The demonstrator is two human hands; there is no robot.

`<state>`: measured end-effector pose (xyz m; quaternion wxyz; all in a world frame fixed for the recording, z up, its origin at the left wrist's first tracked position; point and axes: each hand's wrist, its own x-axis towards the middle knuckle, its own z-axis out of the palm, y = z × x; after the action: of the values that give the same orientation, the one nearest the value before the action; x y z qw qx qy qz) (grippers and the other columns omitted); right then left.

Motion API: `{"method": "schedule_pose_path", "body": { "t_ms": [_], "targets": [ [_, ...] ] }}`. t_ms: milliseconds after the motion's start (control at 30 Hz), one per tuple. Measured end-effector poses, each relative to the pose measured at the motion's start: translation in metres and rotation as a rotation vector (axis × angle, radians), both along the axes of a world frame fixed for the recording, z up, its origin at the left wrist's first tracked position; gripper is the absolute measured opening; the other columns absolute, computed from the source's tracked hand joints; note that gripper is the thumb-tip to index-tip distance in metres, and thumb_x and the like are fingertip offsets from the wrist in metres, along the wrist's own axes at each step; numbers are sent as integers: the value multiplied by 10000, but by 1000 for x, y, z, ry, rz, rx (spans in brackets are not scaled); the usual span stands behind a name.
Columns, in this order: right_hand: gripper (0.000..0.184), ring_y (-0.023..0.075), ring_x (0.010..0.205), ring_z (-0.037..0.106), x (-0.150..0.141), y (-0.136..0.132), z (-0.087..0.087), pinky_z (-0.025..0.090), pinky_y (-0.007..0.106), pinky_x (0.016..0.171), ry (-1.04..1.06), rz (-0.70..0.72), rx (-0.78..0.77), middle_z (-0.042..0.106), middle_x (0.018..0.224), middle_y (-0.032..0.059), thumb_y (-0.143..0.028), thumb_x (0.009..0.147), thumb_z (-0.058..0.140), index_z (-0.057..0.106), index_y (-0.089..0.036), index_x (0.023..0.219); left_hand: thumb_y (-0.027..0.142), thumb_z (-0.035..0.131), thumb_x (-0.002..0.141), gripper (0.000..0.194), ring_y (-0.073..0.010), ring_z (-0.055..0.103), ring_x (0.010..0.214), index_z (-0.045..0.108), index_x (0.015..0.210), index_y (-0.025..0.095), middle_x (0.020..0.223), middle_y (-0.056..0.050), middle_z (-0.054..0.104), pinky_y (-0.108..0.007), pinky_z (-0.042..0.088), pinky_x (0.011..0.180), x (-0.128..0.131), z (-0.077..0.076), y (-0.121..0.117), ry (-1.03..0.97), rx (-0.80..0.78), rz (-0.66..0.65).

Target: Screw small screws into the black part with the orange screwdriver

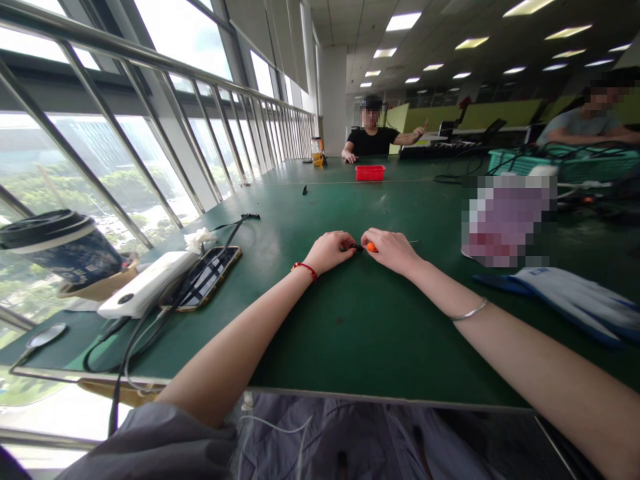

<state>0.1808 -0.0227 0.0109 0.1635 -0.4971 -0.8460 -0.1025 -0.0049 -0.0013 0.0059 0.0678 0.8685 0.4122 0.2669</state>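
Observation:
My left hand (332, 252), with a red bracelet at the wrist, pinches a small black piece (357, 248) over the green table. Close beside it, my right hand (390, 249) is closed around a small tool with an orange end (371, 247). A thin, shaft-like line (415, 241) shows past the far side of the right hand; whether it belongs to the orange-ended tool I cannot tell. The two hands almost meet, and the fingers cover most of what they hold.
A phone (213, 277), white power bank (147, 283), cables and a lidded cup (65, 250) are at left. Gloves (575, 297) and a blurred package (510, 220) lie at right. Farther off are a red box (370, 173), a teal basket (590, 167) and two people.

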Motion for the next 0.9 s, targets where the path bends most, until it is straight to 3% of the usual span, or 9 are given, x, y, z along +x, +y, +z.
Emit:
{"method": "schedule_pose_path", "body": {
  "t_ms": [467, 900],
  "targets": [
    [220, 175, 883, 637, 4, -2, -2, 451, 271, 665, 146, 23, -38, 706, 1009, -1, -186, 827, 499, 686, -219, 939, 279, 568, 770, 186, -150, 634, 767, 693, 860, 173, 836, -26, 699, -256, 507, 747, -3, -3, 4, -50, -23, 9],
    [332, 182, 925, 656, 4, -5, -2, 508, 283, 737, 188, -15, -104, 716, 1060, -12, -198, 792, 525, 718, -257, 1056, 288, 572, 779, 195, -146, 630, 771, 700, 873, 176, 844, -24, 697, -264, 505, 760, -8, -3, 8, -44, -45, 17]
  ]
}}
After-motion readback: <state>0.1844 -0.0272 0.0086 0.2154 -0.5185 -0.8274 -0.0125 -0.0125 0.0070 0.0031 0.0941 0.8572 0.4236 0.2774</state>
